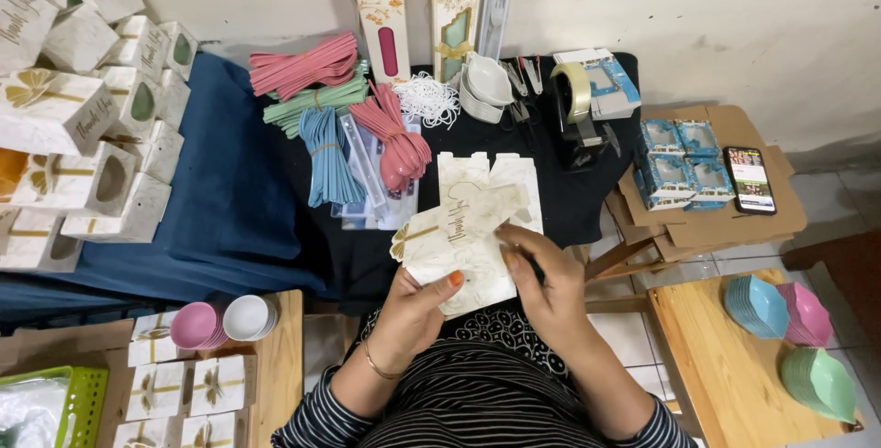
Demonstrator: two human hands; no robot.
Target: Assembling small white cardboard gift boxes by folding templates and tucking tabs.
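Left hand (413,306) pinches the marbled gift box (456,246) just below the flat box blanks (491,177), right hand (541,287) clasps its side; probably best to crease squarely.

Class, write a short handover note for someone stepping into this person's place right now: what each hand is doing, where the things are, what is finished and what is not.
Left hand: grips the lower edge of the white gift box, thumb on top.
Right hand: on the box's right side; a dark slim item shows between the fingers, kind unclear.
Flat box blank: on the black cloth behind the held box.
Done: folded boxes stacked at far left.
Left: the held box is not yet closed; spoon bundles and small bowls lie unpacked.
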